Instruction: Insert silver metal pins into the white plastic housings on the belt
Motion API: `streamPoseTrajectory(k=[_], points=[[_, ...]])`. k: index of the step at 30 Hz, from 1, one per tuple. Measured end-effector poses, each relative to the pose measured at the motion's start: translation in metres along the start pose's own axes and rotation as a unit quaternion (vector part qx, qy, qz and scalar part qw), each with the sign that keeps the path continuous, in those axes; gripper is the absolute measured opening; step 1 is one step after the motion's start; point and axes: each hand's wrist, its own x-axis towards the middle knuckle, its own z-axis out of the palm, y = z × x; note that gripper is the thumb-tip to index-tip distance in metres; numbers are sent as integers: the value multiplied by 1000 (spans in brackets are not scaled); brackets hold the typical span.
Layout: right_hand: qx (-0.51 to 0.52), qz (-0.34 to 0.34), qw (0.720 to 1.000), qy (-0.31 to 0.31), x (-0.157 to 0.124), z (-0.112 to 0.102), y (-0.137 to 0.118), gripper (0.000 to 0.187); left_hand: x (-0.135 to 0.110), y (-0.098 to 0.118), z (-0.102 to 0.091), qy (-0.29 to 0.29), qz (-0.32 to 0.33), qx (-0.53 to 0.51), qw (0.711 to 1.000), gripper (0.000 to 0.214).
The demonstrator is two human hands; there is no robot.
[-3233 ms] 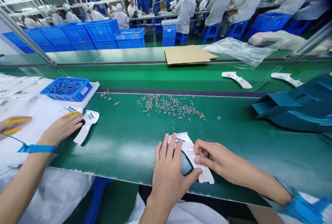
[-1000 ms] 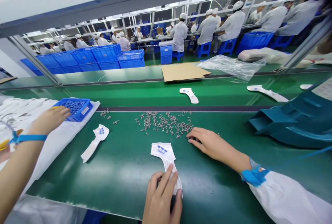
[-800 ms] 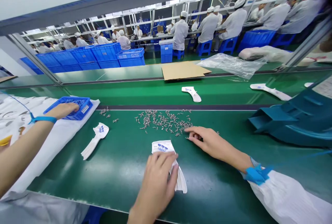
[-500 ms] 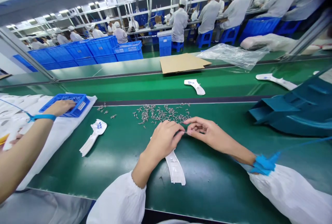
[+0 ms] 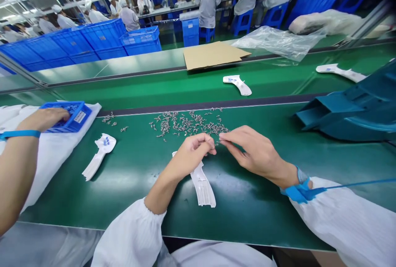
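Observation:
My left hand (image 5: 193, 153) is curled, thumb against the bent fingers, above a white curved plastic shell (image 5: 203, 188) lying on the green work surface. What it holds, if anything, is too small to make out. My right hand (image 5: 255, 149) faces it from the right, its thumb and fingertips pinched together; whatever is between them cannot be made out. A narrow gap separates the two hands. Just beyond the fingertips spreads a loose pile of small metal parts (image 5: 182, 123). The upper end of the shell is partly hidden under my left hand.
A co-worker's hand (image 5: 46, 119) reaches into a blue bin (image 5: 76, 120) at left. Another white shell (image 5: 100, 155) lies nearby; more shells (image 5: 238, 84) rest on the belt (image 5: 139, 90). A teal plastic chute-like piece (image 5: 349, 114) stands right. Cardboard (image 5: 213, 56) lies behind.
My hands have drawn slightly apart; the left fingers have curled in and the right hand has turned more palm-down. The view has tilted down and shifted.

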Motion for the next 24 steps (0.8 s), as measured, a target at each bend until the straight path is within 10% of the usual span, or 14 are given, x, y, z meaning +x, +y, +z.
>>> streamPoseTrajectory(k=[10, 24], points=[[-78, 64, 985, -137, 3, 8, 18, 37, -4, -4, -9, 87, -10, 50, 995, 13], [254, 240, 927, -138, 9, 9, -5, 23, -3, -4, -5, 17, 34, 101, 994, 12]])
